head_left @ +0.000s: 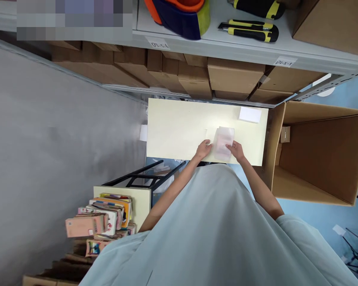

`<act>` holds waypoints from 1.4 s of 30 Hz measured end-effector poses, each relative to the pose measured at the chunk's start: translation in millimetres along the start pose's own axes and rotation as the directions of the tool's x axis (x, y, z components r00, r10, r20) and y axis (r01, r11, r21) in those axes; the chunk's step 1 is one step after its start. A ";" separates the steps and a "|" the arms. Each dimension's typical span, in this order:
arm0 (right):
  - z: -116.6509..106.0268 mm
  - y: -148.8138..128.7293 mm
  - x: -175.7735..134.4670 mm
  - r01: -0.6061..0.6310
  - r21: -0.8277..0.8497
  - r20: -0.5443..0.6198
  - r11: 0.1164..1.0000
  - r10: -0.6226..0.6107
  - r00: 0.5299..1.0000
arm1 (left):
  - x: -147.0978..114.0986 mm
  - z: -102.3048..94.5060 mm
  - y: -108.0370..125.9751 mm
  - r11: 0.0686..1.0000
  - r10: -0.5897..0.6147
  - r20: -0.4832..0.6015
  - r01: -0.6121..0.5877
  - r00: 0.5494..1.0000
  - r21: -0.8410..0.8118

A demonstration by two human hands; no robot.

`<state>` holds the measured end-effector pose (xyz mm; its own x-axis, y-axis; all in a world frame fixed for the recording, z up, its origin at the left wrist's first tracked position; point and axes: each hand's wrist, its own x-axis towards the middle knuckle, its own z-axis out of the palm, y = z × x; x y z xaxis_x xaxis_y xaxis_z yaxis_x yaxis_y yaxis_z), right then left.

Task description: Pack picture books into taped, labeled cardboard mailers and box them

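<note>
A translucent, pinkish-white stack of what look like plastic bags (223, 141) lies near the front edge of the cream tabletop (179, 127). My right hand (236, 151) grips its right side, the thumb resting on top. On the other side, my left hand (204, 149) is held just left of the stack, fingers loosely curved and a gap between thumb and fingertips. Nothing shows in that hand. Toward the back right of the tabletop lies a small stack of white paper or labels (250, 114).
A large open cardboard box (319, 155) stands right of the table. Above the back edge, a shelf holds brown cartons (235, 75), utility knives (250, 31) and a blue-orange tape dispenser (181, 18). Piled books (107, 214) sit at lower left, beside a grey wall (56, 131).
</note>
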<state>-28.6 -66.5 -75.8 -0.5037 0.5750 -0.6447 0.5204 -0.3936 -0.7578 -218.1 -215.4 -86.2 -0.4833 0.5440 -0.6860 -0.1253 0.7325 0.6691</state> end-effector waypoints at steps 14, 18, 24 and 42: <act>87.7 -58.0 -27.3 0.062 0.154 -0.023 0.986 -0.059 0.998 | -15.6 -91.0 11.6 0.925 0.081 -0.028 -0.085 0.996 -0.371; 137.0 -73.4 -34.4 0.107 0.119 0.002 0.987 -0.108 0.994 | -29.7 -134.4 -1.2 0.921 0.150 -0.067 -0.164 0.986 -0.353; 195.5 -93.1 -47.0 0.112 0.150 0.028 0.982 -0.118 0.993 | -41.0 -202.0 -26.1 0.879 0.173 0.080 -0.117 0.982 -0.463; 270.3 -126.4 -69.9 0.396 -0.627 0.057 0.671 -0.468 0.882 | -41.5 -231.1 -18.2 0.908 0.060 -0.032 -0.068 0.998 -0.414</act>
<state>-245.5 -250.8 37.8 -0.7270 0.6507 -0.2194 0.5817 0.4137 -0.7003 -396.0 -345.9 -3.8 -0.5177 0.5734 -0.6349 -0.4393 0.4587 0.7724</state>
